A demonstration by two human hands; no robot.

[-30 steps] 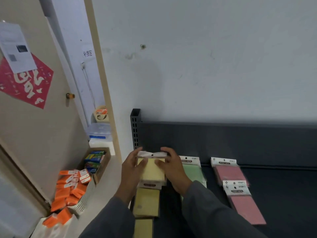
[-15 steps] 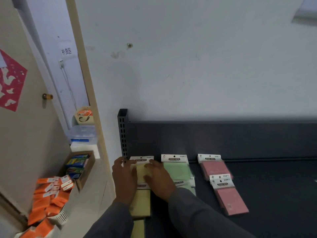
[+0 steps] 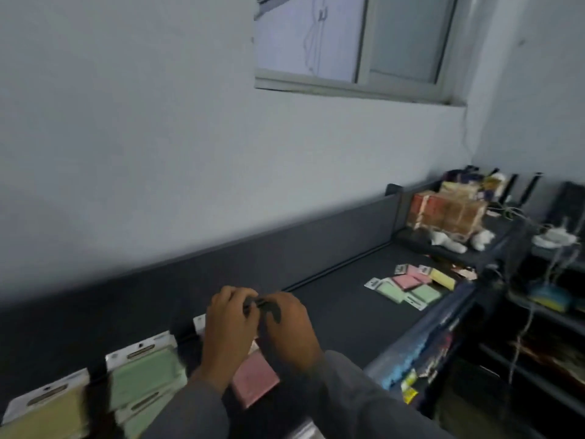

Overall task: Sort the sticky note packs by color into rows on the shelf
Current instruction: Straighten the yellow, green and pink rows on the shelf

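Over the dark shelf (image 3: pixel 348 312), the left hand (image 3: pixel 229 324) and right hand (image 3: pixel 289 327) are hovering together, fingers curled; whether they're pinching anything, I cannot tell. Yellow pack (image 3: pixel 47 413), green packs (image 3: pixel 142 375) and pink pack (image 3: pixel 254 380) are lining up below; an unsorted pile (image 3: pixel 411 285) is lying well apart, right.

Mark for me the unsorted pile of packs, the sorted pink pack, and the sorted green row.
unsorted pile (image 3: pixel 411 288): head view, on a pink pack mid-pile.
pink pack (image 3: pixel 255 380): head view, on its pink face below the hands.
green row (image 3: pixel 144 373): head view, on the rear pack's green face.
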